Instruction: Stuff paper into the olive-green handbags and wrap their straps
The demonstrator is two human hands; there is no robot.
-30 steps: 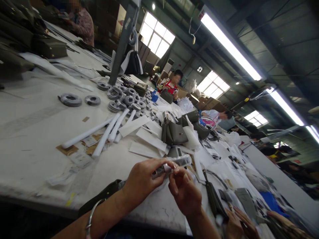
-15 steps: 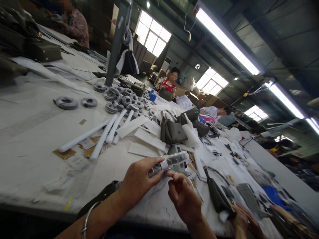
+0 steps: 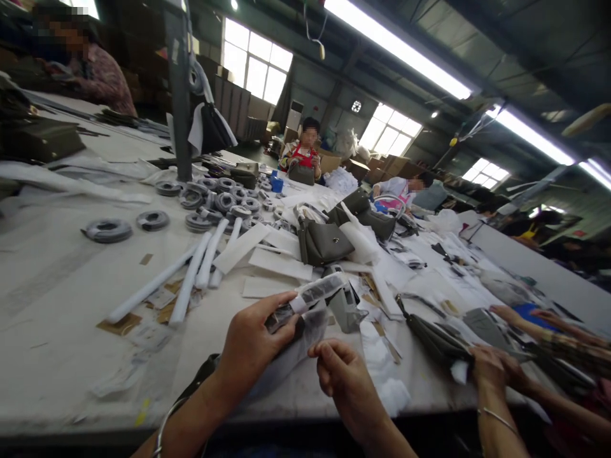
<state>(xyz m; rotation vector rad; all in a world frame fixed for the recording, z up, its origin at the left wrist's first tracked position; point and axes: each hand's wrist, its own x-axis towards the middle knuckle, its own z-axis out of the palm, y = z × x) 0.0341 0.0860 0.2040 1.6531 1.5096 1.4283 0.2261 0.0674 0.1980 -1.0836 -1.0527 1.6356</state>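
My left hand [image 3: 255, 334] is closed around a long strip wrapped in clear film [image 3: 322, 291], with dark parts showing through. What exactly lies inside the wrap I cannot make out. A loose sheet of clear plastic film [image 3: 310, 331] hangs below the strip. My right hand [image 3: 346, 375] is just right of it, thumb and forefinger pinched together at the sheet's edge. Partly hidden behind my left forearm is a dark green bag [image 3: 205, 375]. Beyond my hands, a grey piece [image 3: 344, 312] rests on the table.
Coiled grey straps [image 3: 107, 230], white foam tubes [image 3: 191, 280] and white boards [image 3: 281, 262] lie across the table [image 3: 71, 331]. Another green bag [image 3: 324, 242] sits ahead. At right, a co-worker's hands [image 3: 491, 366] touch a green handbag [image 3: 434, 334]. A metal post [image 3: 179, 95] rises at left.
A clear film sheet now spreads between my hands, and my right fingers have come together in a pinch. The view has shifted. A co-worker's arms reach farther in at right.
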